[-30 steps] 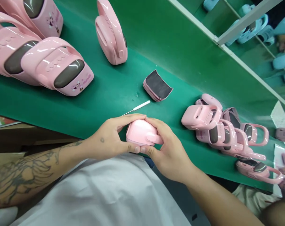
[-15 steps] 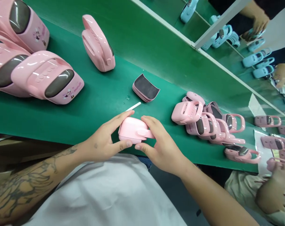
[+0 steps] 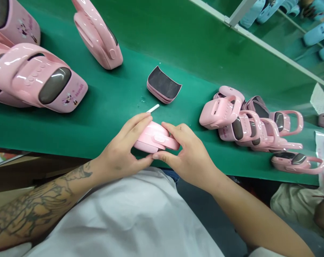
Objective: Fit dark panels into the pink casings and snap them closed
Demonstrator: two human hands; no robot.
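Pink plastic case (image 3: pixel 152 137) sits between both hands, touching each.

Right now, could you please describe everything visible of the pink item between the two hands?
The pink item is a small, rounded body, glossy and plastic-looking, with a raised arm-like part angling toward the right hand. A dark patch shows along its lower edge. It lies tilted between that hand and the left hand, near the green table's front edge; fingers hide its ends.

Blue plastic pieces (image 3: pixel 317 33) beyond a pale rail (image 3: pixel 252 37)
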